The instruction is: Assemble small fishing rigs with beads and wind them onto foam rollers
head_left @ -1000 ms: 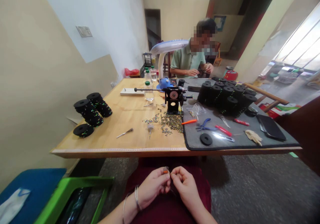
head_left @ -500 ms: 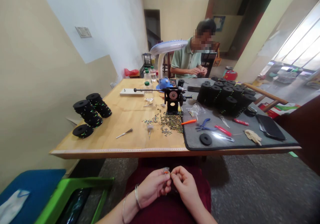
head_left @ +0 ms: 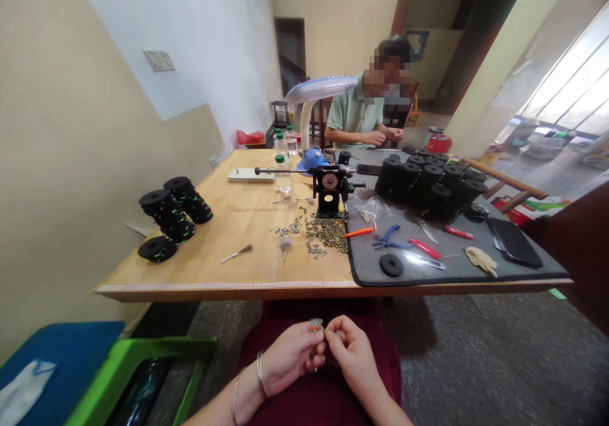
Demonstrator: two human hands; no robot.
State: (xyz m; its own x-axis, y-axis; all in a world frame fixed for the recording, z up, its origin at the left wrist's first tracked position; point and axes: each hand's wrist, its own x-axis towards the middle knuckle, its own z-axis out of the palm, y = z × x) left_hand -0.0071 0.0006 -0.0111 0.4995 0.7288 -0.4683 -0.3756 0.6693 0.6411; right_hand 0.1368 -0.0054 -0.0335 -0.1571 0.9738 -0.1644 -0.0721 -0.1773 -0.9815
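Note:
Over my lap, below the table edge, my left hand [head_left: 301, 350] pinches a small bundle of thin grey strands with an orange band [head_left: 316, 324], held upright at thumb and forefinger. Its kind is too small to make out. My right hand [head_left: 348, 348] is closed with thumb and forefinger together, its fingertips touching or almost touching those of my left. Whatever sits in that right pinch is hidden. On the table ahead lie a heap of tiny striped pieces [head_left: 328, 232] and two brush-like bundles, one a dark-tipped bundle [head_left: 236, 253].
A black hand-cranked winder [head_left: 328, 191] stands mid-table before a blue desk lamp [head_left: 311, 158]. Black foam spools [head_left: 177, 201] stand left, more spools [head_left: 428, 182] right. Pliers [head_left: 392, 239] and an orange pen-like tool [head_left: 360, 231] lie on the grey mat [head_left: 364, 272]. A co-worker [head_left: 354, 118] sits opposite.
My hands keep almost the same place and pinch. Across the table, the co-worker's hands have moved apart, one shifting right.

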